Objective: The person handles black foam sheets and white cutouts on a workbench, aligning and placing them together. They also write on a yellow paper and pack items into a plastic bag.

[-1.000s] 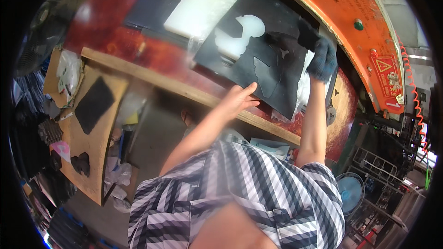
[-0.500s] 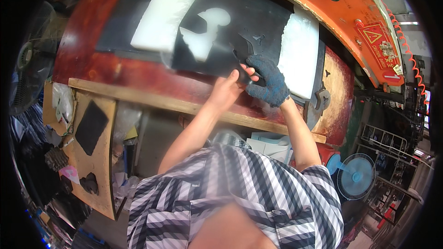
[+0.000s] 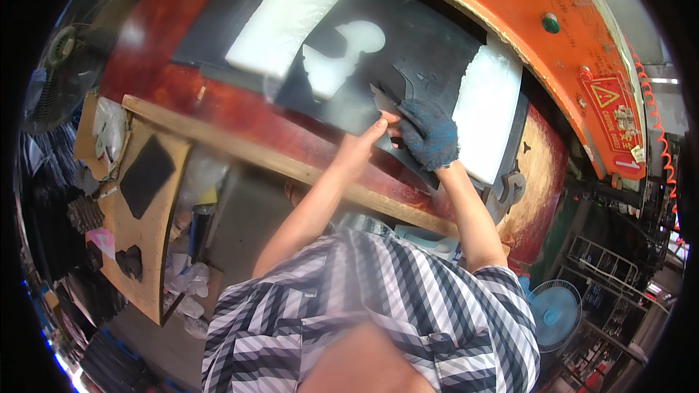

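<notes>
Dark piece [image 3: 383, 100], pinched in left hand [image 3: 364, 143], gloved right hand [image 3: 431, 135] close beside; its grip impossible to tell

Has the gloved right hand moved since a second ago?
Yes: the gloved right hand has moved left and nearer the table's wooden front edge.

The shirt [image 3: 473, 320] has slanted stripes in white, grey and black. The glove [image 3: 435, 138] on the right hand [image 3: 429, 131] is dark grey with some blue. The big flat sheet [image 3: 422, 29] is black, and the thick slab [image 3: 491, 113] is white. The table top [image 3: 153, 76] is blotchy red and brown, with a tan wooden edge [image 3: 240, 142]. The machine beam [image 3: 502, 0] is bright orange, its button [image 3: 550, 22] green, the curly hose [image 3: 659, 131] red, and the fan [image 3: 555, 308] light blue.
</notes>
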